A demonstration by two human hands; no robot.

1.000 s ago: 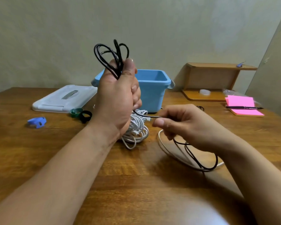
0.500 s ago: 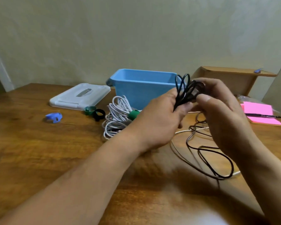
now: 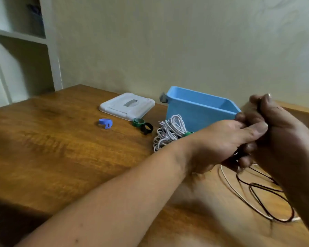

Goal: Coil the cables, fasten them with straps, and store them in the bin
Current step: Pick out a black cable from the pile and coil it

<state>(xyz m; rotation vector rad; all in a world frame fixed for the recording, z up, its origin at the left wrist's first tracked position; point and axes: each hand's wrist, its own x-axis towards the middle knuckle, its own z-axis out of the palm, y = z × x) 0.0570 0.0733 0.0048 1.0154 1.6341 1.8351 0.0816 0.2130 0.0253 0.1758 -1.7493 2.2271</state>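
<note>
black cable (image 3: 268,187) coil hidden between left hand (image 3: 221,139) and right hand (image 3: 284,139), both blurred

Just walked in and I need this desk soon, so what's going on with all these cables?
A person is coiling a black cable. The left hand and right hand clasp it together, hiding the coil; the rest lies in loose loops on the table beside a loose white cable. A white bundle tied with a green strap lies in front of the blue bin, outside it. A blue strap lies spare near the white lid.
</note>
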